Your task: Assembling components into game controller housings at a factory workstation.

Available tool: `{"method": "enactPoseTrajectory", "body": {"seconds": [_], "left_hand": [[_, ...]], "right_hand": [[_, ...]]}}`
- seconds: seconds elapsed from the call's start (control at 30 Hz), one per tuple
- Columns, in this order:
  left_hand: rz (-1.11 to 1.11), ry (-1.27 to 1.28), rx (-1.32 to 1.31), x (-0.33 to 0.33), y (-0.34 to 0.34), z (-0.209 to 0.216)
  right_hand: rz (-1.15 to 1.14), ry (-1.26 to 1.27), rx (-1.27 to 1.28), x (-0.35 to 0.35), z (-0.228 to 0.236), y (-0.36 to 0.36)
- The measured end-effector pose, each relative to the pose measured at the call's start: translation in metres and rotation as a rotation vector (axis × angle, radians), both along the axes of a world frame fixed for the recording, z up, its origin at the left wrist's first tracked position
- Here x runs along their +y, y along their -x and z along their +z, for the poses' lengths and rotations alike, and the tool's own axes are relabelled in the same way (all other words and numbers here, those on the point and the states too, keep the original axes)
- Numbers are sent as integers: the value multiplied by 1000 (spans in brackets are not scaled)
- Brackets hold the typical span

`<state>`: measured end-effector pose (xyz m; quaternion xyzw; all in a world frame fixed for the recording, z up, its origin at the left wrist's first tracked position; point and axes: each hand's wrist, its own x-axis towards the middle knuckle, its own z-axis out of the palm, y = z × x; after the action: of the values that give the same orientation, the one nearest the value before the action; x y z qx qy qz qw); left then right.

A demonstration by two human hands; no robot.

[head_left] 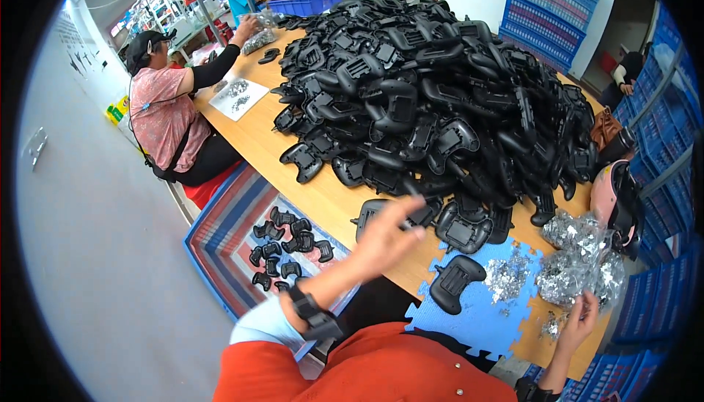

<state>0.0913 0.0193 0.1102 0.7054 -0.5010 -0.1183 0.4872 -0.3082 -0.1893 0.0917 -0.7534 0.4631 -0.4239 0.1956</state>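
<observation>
My left hand (389, 240) reaches over the table's near edge with its fingers stretched apart and slightly blurred; it holds nothing I can see. Just beyond it lie black game controller shells (463, 226), at the foot of a big heap (411, 101). A single black controller shell (456, 283) rests on a blue foam mat (469, 329), beside a scatter of small silvery metal pieces (507, 277). At the right, my right hand (581, 321) is open, fingers loosely raised next to a clear plastic bag (579, 273) of such pieces. A few loose pieces (551, 325) lie near it.
Left of my body stands a striped-lined crate (220, 255) holding several controller shells (293, 240). A pink helmet (610, 193) and a dark cylinder (620, 145) sit at the right edge. Across the table's left side, a co-worker (169, 101) sits by a white sheet (238, 97) with small parts.
</observation>
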Motion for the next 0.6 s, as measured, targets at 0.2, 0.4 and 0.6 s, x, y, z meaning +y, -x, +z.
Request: {"method": "enactPoseTrajectory", "body": {"seconds": [0.2,0.4,0.6], "left_hand": [[-140,548,-175,40,-83,194],[-139,599,228,22,-68,101],[-351,614,639,-70,-6,20]], "right_hand": [[94,99,-92,-17,53,-4],[-25,135,-71,-3,61,-5],[-128,60,-20,-15,35,2]]}}
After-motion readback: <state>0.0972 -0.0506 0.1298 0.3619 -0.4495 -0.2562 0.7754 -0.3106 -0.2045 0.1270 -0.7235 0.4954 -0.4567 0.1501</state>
